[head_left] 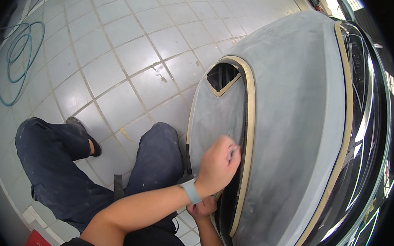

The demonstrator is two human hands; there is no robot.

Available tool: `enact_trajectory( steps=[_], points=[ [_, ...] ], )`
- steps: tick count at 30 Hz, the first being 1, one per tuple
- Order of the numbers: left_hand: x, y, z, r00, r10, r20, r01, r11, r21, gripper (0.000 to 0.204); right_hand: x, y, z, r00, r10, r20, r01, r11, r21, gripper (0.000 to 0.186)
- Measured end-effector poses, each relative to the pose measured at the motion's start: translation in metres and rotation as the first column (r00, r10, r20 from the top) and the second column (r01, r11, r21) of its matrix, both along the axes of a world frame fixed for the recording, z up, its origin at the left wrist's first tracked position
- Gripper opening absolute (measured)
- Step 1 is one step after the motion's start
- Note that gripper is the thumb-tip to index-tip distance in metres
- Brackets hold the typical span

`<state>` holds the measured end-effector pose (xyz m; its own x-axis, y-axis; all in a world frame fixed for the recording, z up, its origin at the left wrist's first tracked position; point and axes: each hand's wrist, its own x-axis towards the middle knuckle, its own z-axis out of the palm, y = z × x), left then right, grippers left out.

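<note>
A car's body panel (pixel 294 107), matte grey and cloudy, fills the right side. Beige masking tape (pixel 250 99) follows the curved rim of its long dark opening (pixel 228 212). My left hand (pixel 221 163), with a watch (pixel 189 188) at the wrist, is closed over the inner edge of this opening. A small pale bit shows between its thumb and fingers, too little to name. Below it, my right hand (pixel 203 207) is curled at the opening's near end, beside a strip of tape. Whatever its fingers hold is hidden.
More tape (pixel 347 110) borders the headlight (pixel 358 65) at the far right. A dark taped recess (pixel 222 77) sits at the opening's top. A blue-green hose (pixel 16 60) lies coiled on the tiled floor (pixel 134 41). A tape scrap (pixel 126 134) lies near my knees.
</note>
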<state>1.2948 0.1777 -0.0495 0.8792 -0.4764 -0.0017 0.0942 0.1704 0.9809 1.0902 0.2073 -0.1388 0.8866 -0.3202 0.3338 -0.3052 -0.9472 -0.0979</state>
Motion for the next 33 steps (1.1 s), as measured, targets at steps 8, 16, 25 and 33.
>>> enact_trajectory(
  steps=[8, 16, 25, 33],
  points=[
    [-0.001, -0.004, 0.003, 0.952, 0.22, 0.213, -0.196, 0.972, -0.129, 0.014, 0.016, -0.003, 0.011, 0.993, 0.02, 0.12, -0.022, 1.0, 0.021, 0.025],
    [0.016, -0.019, 0.007, 0.997, 0.074, -0.035, -0.073, 0.997, 0.012, 0.015, 0.007, -0.003, 0.002, 0.995, 0.001, 0.103, 0.003, 0.999, -0.039, 0.013],
    [0.017, -0.002, 0.021, 0.995, -0.031, -0.092, 0.04, 0.994, 0.101, 0.015, 0.011, 0.0, 0.01, 0.99, 0.007, 0.139, -0.02, 0.996, 0.088, 0.026],
    [0.007, -0.005, 0.012, 0.998, -0.013, -0.055, 0.016, 0.998, 0.065, 0.015, -0.002, -0.002, 0.001, 0.993, 0.024, 0.115, -0.026, 0.999, 0.023, 0.026]
  ],
)
